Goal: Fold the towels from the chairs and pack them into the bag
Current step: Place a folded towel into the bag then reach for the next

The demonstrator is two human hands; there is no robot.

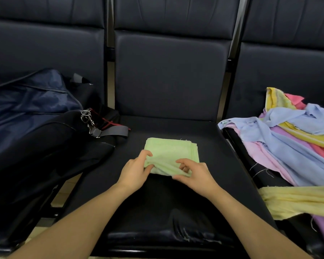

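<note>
A green towel (171,156), already folded down to a small square, lies on the middle chair seat (204,184), a little nearer its far half. Both hands work its near edge: the left hand (137,170) pinches the near left corner between thumb and fingers, and the right hand (195,175) has curled fingers around the near right corner, where the cloth bunches up a little. So each grip is closed on the towel, not flat on it.

The step looks like the last fold or the pick-up of the folded square. To do it well, keep the layers pinched together at both corners so the stack does not slide apart, and smooth the wrinkle along the near edge before lifting. Carry it level toward the dark blue bag (32,116) on the left chair; whether the bag's opening is unzipped is not clear from here.

A heap of unfolded towels (292,143) waits on the right chair, with a yellow towel (297,200) draped at its near side.
</note>
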